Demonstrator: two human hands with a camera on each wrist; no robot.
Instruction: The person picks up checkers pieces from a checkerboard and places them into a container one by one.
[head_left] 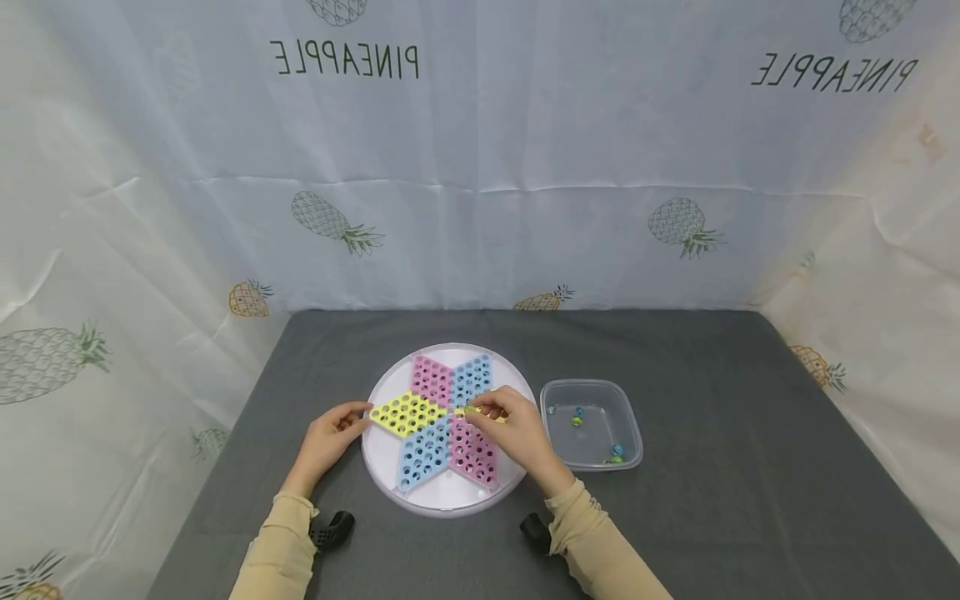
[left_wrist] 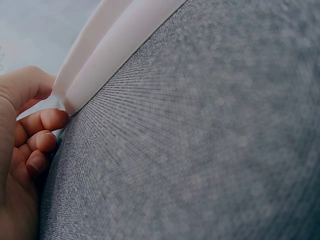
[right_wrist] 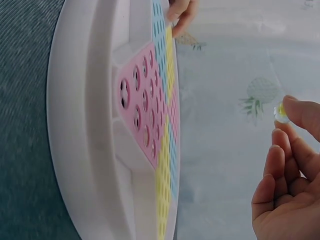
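Note:
A round white Chinese checkers board (head_left: 506, 367) with a star of pink, blue and yellow hole-filled sections lies on the table. At its left edge, my left hand (head_left: 324, 443) holds the rim; the left wrist view shows thumb and index finger at the white rim (left_wrist: 97, 75), the other fingers curled below. Above the star's right part, my right hand (head_left: 522, 431) pinches a clear marble (right_wrist: 281, 114) with a yellow-green swirl between thumb and index finger. In the right wrist view the marble is up off the board.
Just right of the board stands a clear plastic container (head_left: 637, 433) with several blue and green marbles (head_left: 617, 451). Dark grey cloth (head_left: 720, 500) covers the table. A white curtain (head_left: 510, 242) with pineapple prints hangs behind and at the sides.

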